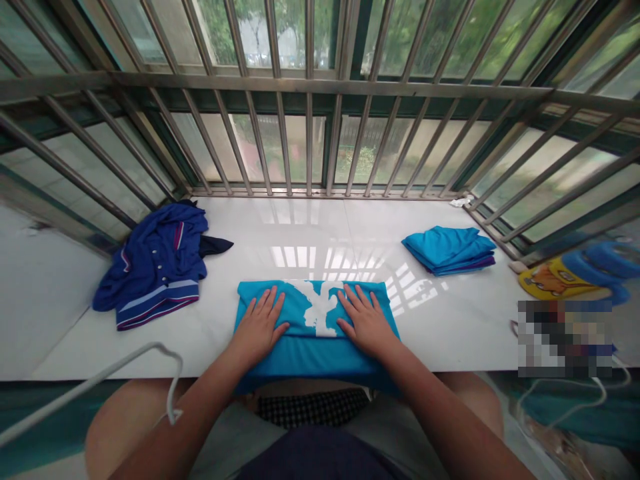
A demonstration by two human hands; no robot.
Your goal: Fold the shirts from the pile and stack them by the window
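A bright blue shirt with a white print lies partly folded at the front edge of the white ledge, its lower part hanging over the edge. My left hand lies flat on its left half, fingers spread and open. My right hand rests flat on the right half, fingers also stretched out. Both palms press on the cloth beside the white print.
A crumpled dark blue striped polo shirt lies at the left of the ledge. A folded stack of blue clothes sits at the right. Metal window bars close off the back and sides. A white wire hanger hangs at lower left.
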